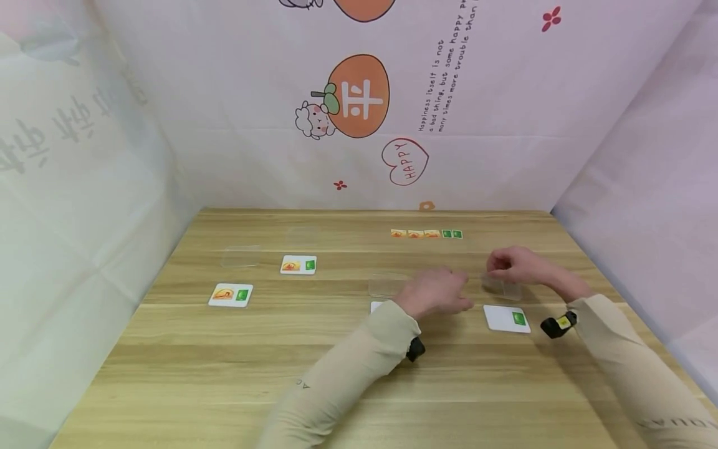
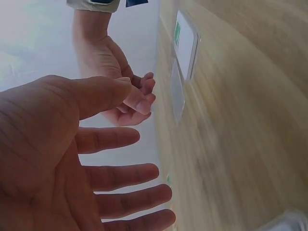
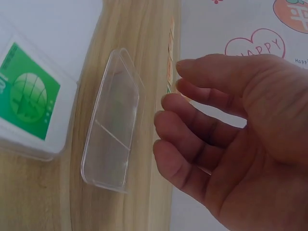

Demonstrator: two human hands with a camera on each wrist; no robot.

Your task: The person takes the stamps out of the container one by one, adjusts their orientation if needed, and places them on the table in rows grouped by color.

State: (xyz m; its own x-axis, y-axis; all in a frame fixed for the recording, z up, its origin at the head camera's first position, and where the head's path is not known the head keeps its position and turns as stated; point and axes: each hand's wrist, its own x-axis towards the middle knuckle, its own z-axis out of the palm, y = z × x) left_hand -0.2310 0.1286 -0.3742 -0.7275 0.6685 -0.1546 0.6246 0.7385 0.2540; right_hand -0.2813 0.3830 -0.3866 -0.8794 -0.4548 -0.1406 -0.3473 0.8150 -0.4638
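My right hand (image 1: 518,267) hovers over a clear plastic cover (image 1: 509,290), its fingers loosely curled and nothing visible between them. In the right wrist view, that cover (image 3: 113,130) lies beside the fingertips, near a white card (image 3: 48,29) with a green sticker (image 3: 30,94). This card (image 1: 499,318) lies just in front of the cover in the head view. To its left, my left hand (image 1: 434,291) reaches across above the table, its fingers extended and palm empty in the left wrist view. A second white card (image 1: 376,306) is mostly hidden behind the left forearm, with another clear cover (image 1: 386,285) behind it.
Small orange and green stickers (image 1: 416,234) form a row toward the back of the table (image 1: 252,368). On the left lie two white cards (image 1: 215,301) (image 1: 287,270) bearing orange and green stickers, with clear covers (image 1: 241,256) (image 1: 303,235) behind them. Printed cloth (image 1: 235,112) surrounds the table.
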